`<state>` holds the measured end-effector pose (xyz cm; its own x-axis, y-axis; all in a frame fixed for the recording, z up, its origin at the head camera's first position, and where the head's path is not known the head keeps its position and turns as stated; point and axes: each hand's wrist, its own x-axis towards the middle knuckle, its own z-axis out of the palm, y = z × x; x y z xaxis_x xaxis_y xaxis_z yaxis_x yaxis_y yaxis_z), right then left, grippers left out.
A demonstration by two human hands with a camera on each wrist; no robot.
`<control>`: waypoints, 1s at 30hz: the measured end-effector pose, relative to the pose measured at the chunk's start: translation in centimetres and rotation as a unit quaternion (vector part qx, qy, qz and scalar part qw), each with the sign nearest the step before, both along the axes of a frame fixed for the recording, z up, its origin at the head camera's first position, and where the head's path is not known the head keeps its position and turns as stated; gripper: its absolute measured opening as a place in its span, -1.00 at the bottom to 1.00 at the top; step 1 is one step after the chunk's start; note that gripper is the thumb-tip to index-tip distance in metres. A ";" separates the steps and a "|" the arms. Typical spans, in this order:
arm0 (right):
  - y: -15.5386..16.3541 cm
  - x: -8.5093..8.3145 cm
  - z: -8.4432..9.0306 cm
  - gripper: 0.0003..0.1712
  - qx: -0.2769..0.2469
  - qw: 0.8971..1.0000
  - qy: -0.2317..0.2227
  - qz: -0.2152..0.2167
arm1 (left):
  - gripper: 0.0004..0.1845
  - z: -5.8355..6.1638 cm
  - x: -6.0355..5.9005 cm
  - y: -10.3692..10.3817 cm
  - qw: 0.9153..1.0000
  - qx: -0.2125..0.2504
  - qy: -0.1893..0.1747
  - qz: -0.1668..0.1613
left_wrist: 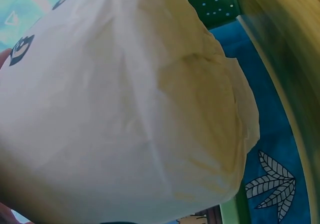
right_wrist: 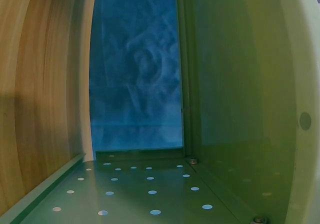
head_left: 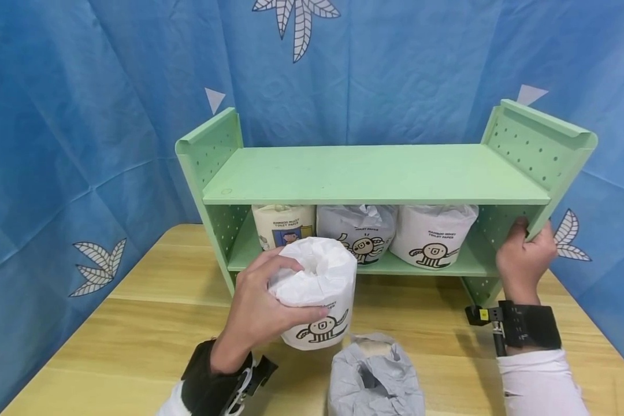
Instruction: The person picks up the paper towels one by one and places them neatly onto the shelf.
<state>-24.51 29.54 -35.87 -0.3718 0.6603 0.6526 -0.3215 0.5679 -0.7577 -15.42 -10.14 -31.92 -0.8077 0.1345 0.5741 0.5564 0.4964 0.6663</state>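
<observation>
My left hand grips a white-wrapped toilet paper roll, fingers curled over its top and thumb along its side, holding it above the table in front of the green shelf. My right hand grasps the shelf's right side panel, fingers wrapped around its front edge. Three wrapped rolls stand side by side on the lower board. A grey-wrapped roll stands on the table, just beside the held roll.
</observation>
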 end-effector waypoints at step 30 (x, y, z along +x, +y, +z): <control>-0.5 0.3 0.4 -0.73 -0.011 1.000 -0.009 -0.001 | -0.43 1.7 -0.3 0.4 0.997 0.043 0.055 -0.027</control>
<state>-24.18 29.02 -35.43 -0.3821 0.6755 0.6307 -0.3064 0.5512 -0.7761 -15.69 -9.70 -30.25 -0.7319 0.1216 0.6705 0.6527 0.4076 0.6386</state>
